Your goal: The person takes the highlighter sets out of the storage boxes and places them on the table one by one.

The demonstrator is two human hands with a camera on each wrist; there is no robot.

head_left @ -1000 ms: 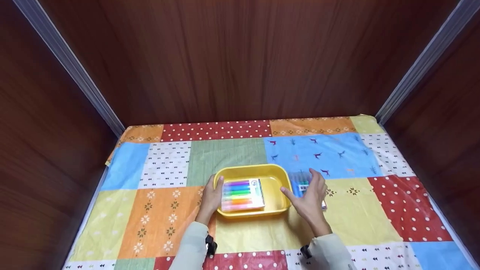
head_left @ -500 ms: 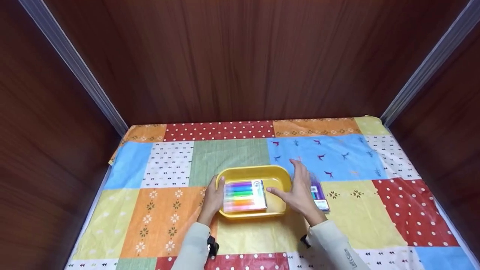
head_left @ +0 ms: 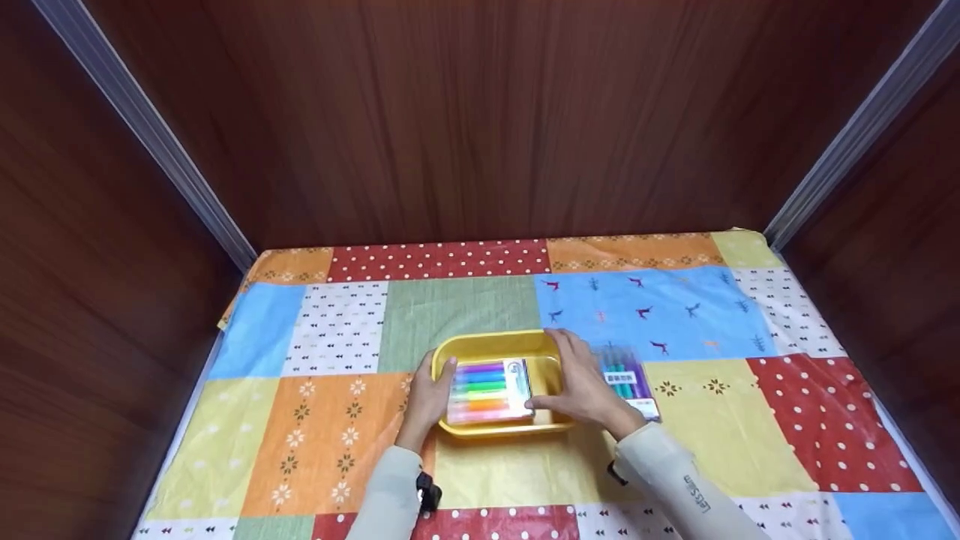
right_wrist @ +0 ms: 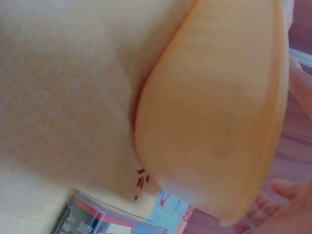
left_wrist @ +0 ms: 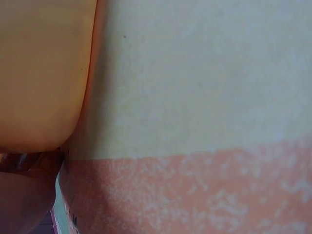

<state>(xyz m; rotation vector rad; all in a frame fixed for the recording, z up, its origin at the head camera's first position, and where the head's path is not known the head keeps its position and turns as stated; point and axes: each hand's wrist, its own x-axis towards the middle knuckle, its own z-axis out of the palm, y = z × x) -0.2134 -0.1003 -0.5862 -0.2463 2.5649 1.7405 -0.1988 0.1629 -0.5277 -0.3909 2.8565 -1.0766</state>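
Observation:
A yellow plastic tray (head_left: 504, 430) sits in the middle of the cloth, holding a flat pack of rainbow-coloured pens (head_left: 480, 394) at its left side. My left hand (head_left: 427, 394) grips the tray's left end, thumb over the rim. At the tray's right end, my right hand (head_left: 581, 388) reaches over the rim with thumb and fingers spread; the thumb tip is right by the pack's lower right corner. The right wrist view shows the tray's outer wall (right_wrist: 214, 122) and parted fingers beyond it. Right of the tray lies a clear case of teal and purple pens (head_left: 622, 371), partly behind my right hand.
A patchwork-patterned cloth (head_left: 322, 427) covers the table. Dark wood panels (head_left: 465, 120) stand at the back and both sides, with metal strips (head_left: 146, 135) at the corners.
My right hand has moved left from above the clear pen case to over the tray's right end, uncovering more of the case. My left hand keeps its grip on the tray.

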